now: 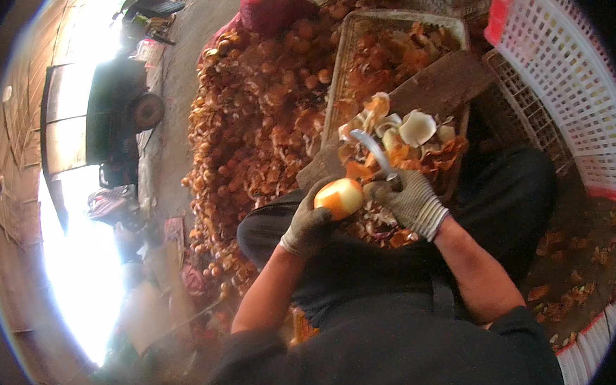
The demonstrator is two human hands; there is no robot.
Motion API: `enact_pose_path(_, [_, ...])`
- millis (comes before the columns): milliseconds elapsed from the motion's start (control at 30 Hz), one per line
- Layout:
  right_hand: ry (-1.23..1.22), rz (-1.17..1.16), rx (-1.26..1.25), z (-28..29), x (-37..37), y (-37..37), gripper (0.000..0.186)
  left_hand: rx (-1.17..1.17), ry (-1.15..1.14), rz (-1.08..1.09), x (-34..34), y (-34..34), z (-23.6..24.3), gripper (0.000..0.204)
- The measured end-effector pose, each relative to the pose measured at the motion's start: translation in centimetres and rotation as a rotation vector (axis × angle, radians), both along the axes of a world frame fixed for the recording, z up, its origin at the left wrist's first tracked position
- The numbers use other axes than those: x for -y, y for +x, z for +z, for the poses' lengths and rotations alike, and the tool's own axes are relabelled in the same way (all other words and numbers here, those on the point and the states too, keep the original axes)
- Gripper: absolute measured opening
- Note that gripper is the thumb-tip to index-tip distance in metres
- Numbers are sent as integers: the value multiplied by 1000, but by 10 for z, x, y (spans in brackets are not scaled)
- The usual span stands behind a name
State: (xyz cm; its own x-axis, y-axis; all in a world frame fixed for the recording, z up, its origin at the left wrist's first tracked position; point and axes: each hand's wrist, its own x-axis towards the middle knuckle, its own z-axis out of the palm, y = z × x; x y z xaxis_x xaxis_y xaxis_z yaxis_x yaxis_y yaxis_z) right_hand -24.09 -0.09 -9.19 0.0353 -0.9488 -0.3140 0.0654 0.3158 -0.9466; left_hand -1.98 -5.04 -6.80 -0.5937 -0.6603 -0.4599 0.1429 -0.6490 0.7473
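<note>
In a grey knit glove, my left hand is closed round a partly peeled onion, pale with a strip of orange-brown skin still on it. Just to its right my gloved right hand grips a small curved knife, its blade pointing up and away from the onion. Below the blade and around it lie pale onion layers and brown skins, heaped on the near end of a plastic crate. A worn wooden board lies slanted across that crate.
A large heap of brown onions spreads over the ground at left, with a red mesh sack at its far end. White-and-red plastic baskets stand at right. A dark vehicle is at far left. Skins litter the floor at right.
</note>
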Motion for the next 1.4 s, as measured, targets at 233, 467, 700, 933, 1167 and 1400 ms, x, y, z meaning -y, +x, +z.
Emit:
enact_pose_path(233, [-14, 55, 83, -3, -1, 2, 28, -45, 53, -32, 4, 1, -8, 89])
enact_pose_path(467, [-28, 36, -101, -2, 1, 6, 23, 35, -109, -23, -4, -23, 14, 87])
enact_pose_path(700, [-150, 3, -248, -16, 0, 21, 23, 304, -223, 96, -10, -24, 0, 78])
enact_pose_path(933, [-98, 49, -110, 0, -1, 16, 25, 637, -516, 5, 8, -7, 0, 79])
enact_pose_path(1167, [-115, 58, 49, 11, -3, 9, 28, 659, -837, -126, 20, -7, 19, 92])
enact_pose_path(1400, [-79, 125, 38, 9, -5, 6, 42, 759, -1095, -260, 20, -13, 26, 85])
